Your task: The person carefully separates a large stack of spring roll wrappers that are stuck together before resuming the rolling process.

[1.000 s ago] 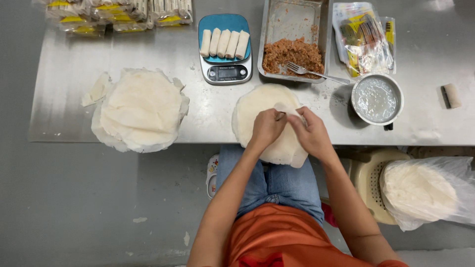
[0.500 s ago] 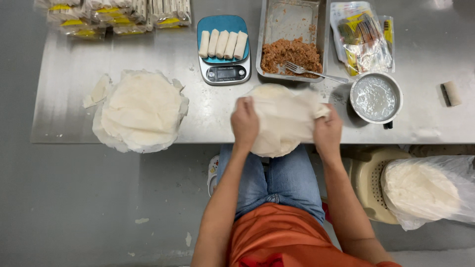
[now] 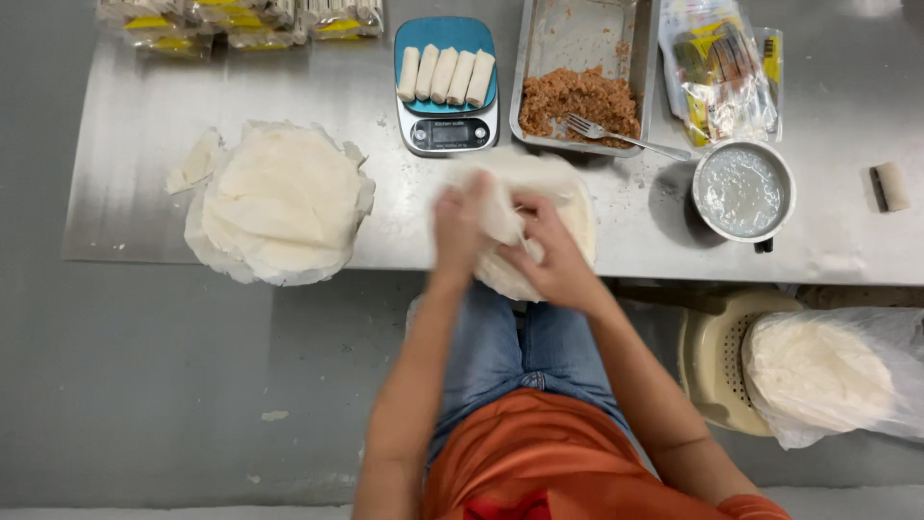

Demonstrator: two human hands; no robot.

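At the far left corner of the steel table [image 3: 115, 193], clear packets with yellow labels [image 3: 241, 17] lie in a row. Nearer the front edge on the left sits a tall stack of round pale wrapper sheets [image 3: 284, 197], with a torn scrap of wrapper [image 3: 195, 162] just beside it.

Toward the middle of the far edge, a blue-topped digital kitchen scale [image 3: 448, 130] carries 5 pale rolled spring rolls [image 3: 446, 75] side by side.

At the front edge in the middle, a thin round pale wrapper sheet [image 3: 568, 197] lies partly over the edge. The left hand [image 3: 460, 226] and the right hand [image 3: 551, 255] meet on it, the fingers curled and pinching a bunched fold of the sheet; motion blur hides the exact grip.

Right of the scale, a rectangular metal tray [image 3: 587, 39] holds brown minced filling [image 3: 580, 98] with a metal fork [image 3: 616, 135] resting in it. Further right lie a clear bag of packets [image 3: 720, 67], a small round metal pot of whitish liquid [image 3: 743, 191] and, near the right edge, a small pale roll [image 3: 890, 186].

Below the table on the right, a cream plastic stool [image 3: 707, 361] bears a clear bag of more wrappers [image 3: 828, 376].
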